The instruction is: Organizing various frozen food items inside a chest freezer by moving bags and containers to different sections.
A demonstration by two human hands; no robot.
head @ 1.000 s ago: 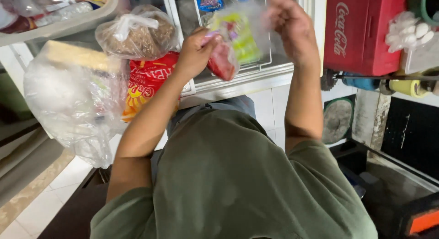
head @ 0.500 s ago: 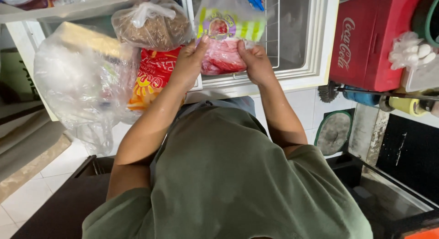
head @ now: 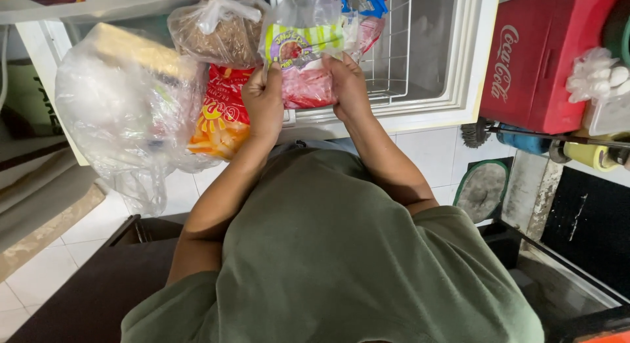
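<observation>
Olive-green cloth of the person's shirt fills the near view, and above it the left hand and right hand, which a moment ago were raised and apart, have come together, both closed on the clear plastic packet. The packet, with a green-and-yellow label over reddish contents, is now held low at the rim of the open white chest freezer. Beyond lie a bag of brown food and a wire basket.
</observation>
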